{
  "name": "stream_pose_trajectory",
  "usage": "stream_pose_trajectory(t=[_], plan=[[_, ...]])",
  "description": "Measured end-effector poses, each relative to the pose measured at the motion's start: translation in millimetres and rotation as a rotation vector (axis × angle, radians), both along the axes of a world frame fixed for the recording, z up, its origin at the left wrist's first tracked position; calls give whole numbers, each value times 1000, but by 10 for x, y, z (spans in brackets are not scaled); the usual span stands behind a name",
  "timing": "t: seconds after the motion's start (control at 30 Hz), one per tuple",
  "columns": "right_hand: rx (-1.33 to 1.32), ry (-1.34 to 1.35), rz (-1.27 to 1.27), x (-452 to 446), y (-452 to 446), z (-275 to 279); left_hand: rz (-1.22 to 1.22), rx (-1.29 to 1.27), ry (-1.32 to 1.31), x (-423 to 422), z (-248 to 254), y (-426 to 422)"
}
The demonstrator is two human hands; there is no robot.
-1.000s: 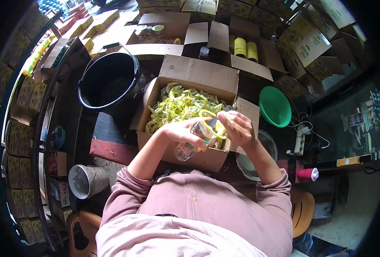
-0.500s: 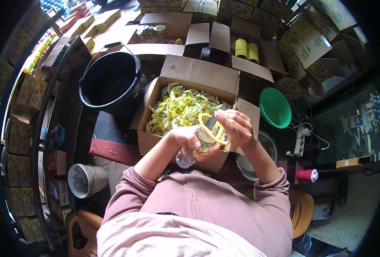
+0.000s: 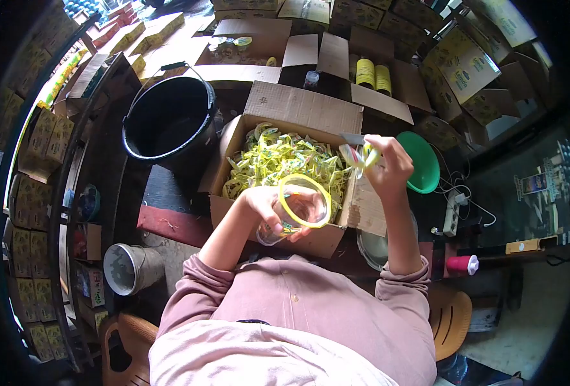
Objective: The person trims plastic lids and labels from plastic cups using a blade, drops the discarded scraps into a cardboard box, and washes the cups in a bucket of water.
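My left hand (image 3: 264, 204) is wrapped round a clear plastic cup (image 3: 274, 235) with a yellow ring at its rim and a printed label. The cup tilts, its open mouth facing up and to the right. Raised to the right, my right hand (image 3: 391, 166) is closed on a small knife (image 3: 351, 138), whose grey blade points left. A crumpled strip of yellow and clear film (image 3: 354, 158) hangs from the same fingers. Behind the cup stands a cardboard box (image 3: 303, 104) filled with yellow film scraps (image 3: 285, 154).
A black bucket (image 3: 128, 145) stands left of the box, a grey pail (image 3: 134, 270) lower down. To the right are a green bowl (image 3: 426, 164), a power strip (image 3: 451, 215) and a pink spool (image 3: 458, 264). Yellow rolls (image 3: 365, 73) sit in an open carton behind.
My right hand has moved up and right, away from the cup, carrying the knife and film strip. My left hand has turned the cup so its mouth shows.
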State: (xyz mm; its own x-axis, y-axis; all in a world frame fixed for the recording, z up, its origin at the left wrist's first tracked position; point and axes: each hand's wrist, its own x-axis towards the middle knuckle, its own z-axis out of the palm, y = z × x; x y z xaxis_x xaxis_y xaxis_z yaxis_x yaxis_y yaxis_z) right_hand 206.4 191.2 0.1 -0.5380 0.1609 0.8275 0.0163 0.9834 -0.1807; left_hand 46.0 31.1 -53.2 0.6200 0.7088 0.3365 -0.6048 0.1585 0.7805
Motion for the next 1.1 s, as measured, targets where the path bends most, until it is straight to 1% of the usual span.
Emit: stream_pose_trajectory(t=[0.1, 0.13, 0.17, 0.2, 0.23, 0.27, 0.37, 0.4, 0.5, 0.53, 0.57, 0.63, 0.67, 0.8, 0.9, 0.93, 1.03, 1.07, 1.1], plan=[[-35, -422, -135, -37, 60, -236, 158, 29, 237, -135, 82, -90], [-60, -833, -260, -56, -28, -231, 295, 177, 358, -168, 141, -80], [7, -1075, -381, -52, -129, -343, 391, 29, 434, -193, 215, -166], [-107, -1158, -423, -29, -137, -552, 539, 170, 540, -199, 260, -162], [-223, -1240, -466, -43, -190, -598, 687, 314, 642, -204, 327, -153], [-296, -1267, -497, -24, -221, -583, 730, 285, 694, -222, 433, -183], [-275, -1118, -407, 166, -195, -637, 868, 293, 659, -253, 386, -155], [-246, -973, -380, 196, -251, -529, 907, 327, 702, -279, 354, -153], [-743, -718, -178, 221, -284, -378, 1010, 267, 486, -251, 328, -216], [-760, -536, -189, 195, -395, -333, 1029, 303, 555, -302, 336, -256], [-855, -428, -182, 160, -486, -335, 1061, 327, 562, -335, 277, -287], [-1036, -206, -167, 75, -656, -346, 1073, 251, 477, -389, 251, -353], [-1098, -107, -139, 18, -751, -348, 1088, 212, 491, -400, 261, -398], [-1086, 110, -12, -261, -1125, -272, 1178, 165, 499, -486, 241, -517], [-1021, 235, 6, -474, -1373, -192, 1229, 173, 506, -555, 273, -618], [-1004, 267, -43, -548, -1469, -145, 1240, 191, 527, -590, 256, -638], [-792, 295, -128, -755, -1673, -41, 1253, 179, 436, -606, 233, -684], [-685, 287, -156, -812, -1693, -44, 1257, 158, 410, -611, 248, -696], [-651, 294, -169, -859, -1728, -35, 1274, 156, 393, -603, 252, -708]])
